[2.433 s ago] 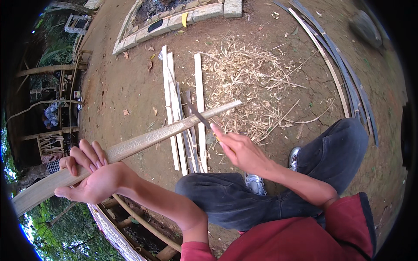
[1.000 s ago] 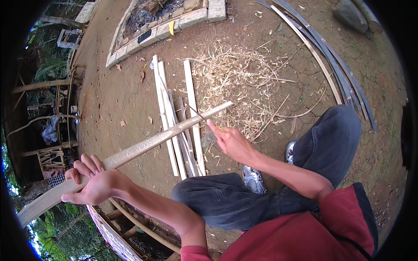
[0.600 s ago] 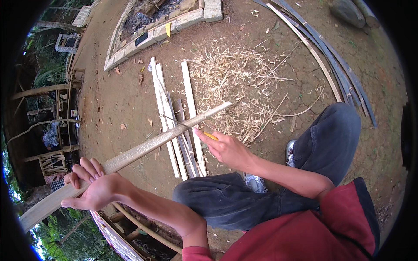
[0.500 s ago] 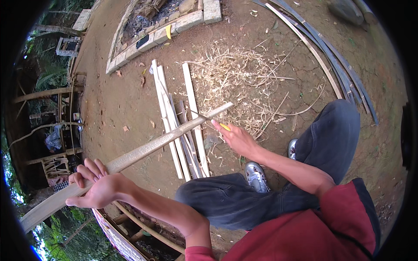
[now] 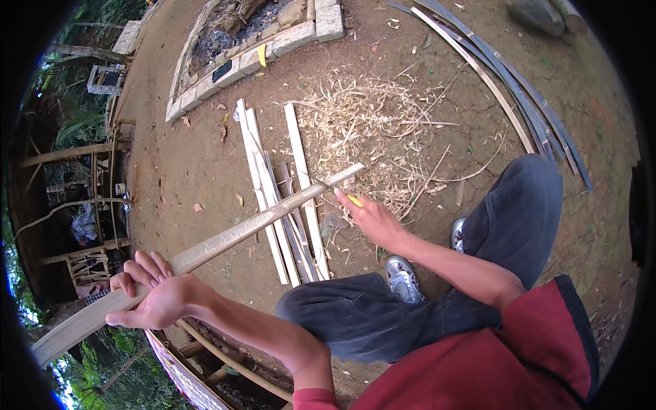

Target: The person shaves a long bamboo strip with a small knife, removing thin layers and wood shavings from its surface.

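A long pale bamboo strip [image 5: 239, 231] runs slantwise from the lower left up to the middle of the view. My left hand [image 5: 156, 290] is wrapped round its near part, thumb below and fingers over the top. Close to the far end, my right hand [image 5: 369, 217] grips a knife [image 5: 354, 199] by its yellow handle. The dark blade lies across the strip and touches it; part of it is hard to make out. Beneath the strip, several pale split pieces [image 5: 298, 147] lie on the ground.
Curly shavings [image 5: 362, 113] cover the dirt ahead. Long dark strips [image 5: 506, 65] curve along the far right, near a rock [image 5: 536, 15]. A stone-edged fire pit [image 5: 294, 37] holds a phone [image 5: 222, 70] on its rim. My bent legs [image 5: 342, 311] frame the near side.
The view has shifted slightly. Both hands keep nearly the same places on the strip and the knife, and the blade sits at about the same spot near the far end.
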Tool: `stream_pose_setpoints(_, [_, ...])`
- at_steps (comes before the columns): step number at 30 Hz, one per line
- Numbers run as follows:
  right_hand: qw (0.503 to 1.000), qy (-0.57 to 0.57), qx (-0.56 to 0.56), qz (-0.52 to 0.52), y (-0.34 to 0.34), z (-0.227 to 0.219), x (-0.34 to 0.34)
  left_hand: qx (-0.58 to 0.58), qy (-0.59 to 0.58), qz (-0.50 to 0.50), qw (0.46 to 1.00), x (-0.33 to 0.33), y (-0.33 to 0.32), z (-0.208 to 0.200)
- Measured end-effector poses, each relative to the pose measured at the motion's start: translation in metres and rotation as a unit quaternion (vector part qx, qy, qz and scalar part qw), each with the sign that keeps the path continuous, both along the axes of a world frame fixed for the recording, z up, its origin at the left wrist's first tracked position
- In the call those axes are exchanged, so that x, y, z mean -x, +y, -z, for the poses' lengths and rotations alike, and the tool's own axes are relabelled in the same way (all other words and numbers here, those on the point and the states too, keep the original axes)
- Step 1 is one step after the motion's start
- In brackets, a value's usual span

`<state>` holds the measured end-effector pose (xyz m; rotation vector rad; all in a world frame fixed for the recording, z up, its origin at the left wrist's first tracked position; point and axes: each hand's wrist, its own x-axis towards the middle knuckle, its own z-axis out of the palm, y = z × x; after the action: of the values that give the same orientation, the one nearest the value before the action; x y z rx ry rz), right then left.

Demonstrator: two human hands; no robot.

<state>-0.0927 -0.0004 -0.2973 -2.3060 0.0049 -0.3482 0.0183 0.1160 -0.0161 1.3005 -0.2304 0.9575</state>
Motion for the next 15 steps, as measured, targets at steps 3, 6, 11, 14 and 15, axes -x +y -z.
stream_pose_setpoints(3, [0.986,0.135,-0.098,-0.017,0.000,0.002,-0.001,0.003,-0.016,0.002,1.000,-0.001,-0.001,0.000])
stream_pose_setpoints(6, [0.985,-0.114,-0.110,-0.073,0.003,0.007,0.001,-0.009,0.000,-0.002,1.000,0.001,-0.001,0.000])
stream_pose_setpoints(11, [0.985,0.135,-0.108,-0.023,-0.001,0.014,-0.002,0.009,-0.002,0.009,1.000,0.001,-0.002,-0.001])
stream_pose_setpoints(14, [0.990,-0.062,-0.098,-0.080,0.000,0.014,-0.003,-0.025,-0.001,0.001,1.000,0.001,0.001,0.000])
stream_pose_setpoints(15, [0.998,-0.015,-0.056,-0.031,-0.003,0.012,-0.004,-0.016,0.000,0.003,1.000,0.000,0.001,0.000])
